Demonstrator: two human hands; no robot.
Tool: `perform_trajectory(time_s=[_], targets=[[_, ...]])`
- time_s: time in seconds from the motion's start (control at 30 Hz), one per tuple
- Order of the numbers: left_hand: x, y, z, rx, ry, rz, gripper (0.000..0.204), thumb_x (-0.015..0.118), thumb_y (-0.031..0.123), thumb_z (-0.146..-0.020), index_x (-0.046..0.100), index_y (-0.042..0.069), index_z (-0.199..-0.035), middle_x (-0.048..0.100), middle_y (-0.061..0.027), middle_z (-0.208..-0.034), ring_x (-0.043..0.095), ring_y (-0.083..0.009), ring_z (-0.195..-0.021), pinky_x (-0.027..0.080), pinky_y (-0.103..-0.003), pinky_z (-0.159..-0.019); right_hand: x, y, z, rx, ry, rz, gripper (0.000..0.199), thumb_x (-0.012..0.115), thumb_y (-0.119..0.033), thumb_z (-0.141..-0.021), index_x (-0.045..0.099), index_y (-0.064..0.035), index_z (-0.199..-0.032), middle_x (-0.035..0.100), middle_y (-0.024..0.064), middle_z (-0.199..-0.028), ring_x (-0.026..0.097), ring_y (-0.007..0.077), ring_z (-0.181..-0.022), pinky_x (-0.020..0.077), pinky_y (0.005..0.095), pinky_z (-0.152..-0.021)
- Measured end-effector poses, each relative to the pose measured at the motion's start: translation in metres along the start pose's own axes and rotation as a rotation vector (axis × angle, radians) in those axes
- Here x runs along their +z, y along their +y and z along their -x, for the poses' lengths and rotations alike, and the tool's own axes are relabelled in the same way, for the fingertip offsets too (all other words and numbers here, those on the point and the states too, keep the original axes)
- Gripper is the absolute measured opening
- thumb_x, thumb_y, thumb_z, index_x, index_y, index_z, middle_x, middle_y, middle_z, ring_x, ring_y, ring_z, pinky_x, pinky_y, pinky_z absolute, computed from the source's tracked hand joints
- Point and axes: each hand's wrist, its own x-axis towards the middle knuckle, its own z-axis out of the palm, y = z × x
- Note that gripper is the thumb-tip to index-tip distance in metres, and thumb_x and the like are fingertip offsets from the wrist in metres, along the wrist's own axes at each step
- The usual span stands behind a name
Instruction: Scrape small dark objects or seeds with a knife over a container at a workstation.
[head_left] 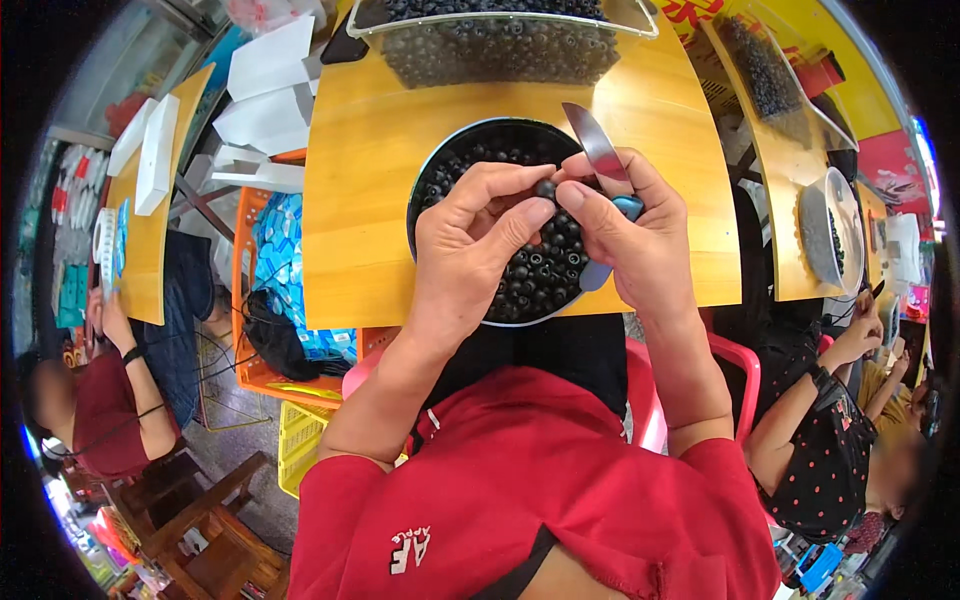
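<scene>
My left hand (465, 240) pinches a small round black bead-like piece (545, 188) between thumb and fingertips. The fingers of my right hand (635, 225) are closed round a folding knife with a blue handle (627, 207), its blade (592, 138) pointing up and away from me. The right thumb and fingertip meet the left fingertips beside the piece. Both hands are over a dark round bowl (412, 215), which holds many more of these black pieces (535, 275). Part of the bowl is hidden under my hands.
The bowl stands on a yellow wooden table (350, 200). Behind it is a clear bin (500, 25) heaped with black pieces. An orange crate (243, 250) of blue packets stands left. People sit at tables on both sides; the right table (765, 150) bears a clear tub (815, 235).
</scene>
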Motion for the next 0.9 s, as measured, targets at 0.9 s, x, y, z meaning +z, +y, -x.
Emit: perform_trajectory(time_s=[0.9], targets=[[-0.020,0.002,0.002,-0.358,-0.146,0.622,0.024,0.063,0.010,-0.086,0.061,0.001,-0.109,0.063,-0.0051,-0.090,0.055,-0.0115,-0.073,0.046,-0.023,-0.068,-0.003,-0.017,-0.013,0.204,-0.288,0.009,0.024,0.067,-0.017,-0.083,0.062,-0.0038,-0.102,0.056,-0.0041,-0.069,0.035,-0.0009,-0.047,0.0222,0.0170,-0.040]])
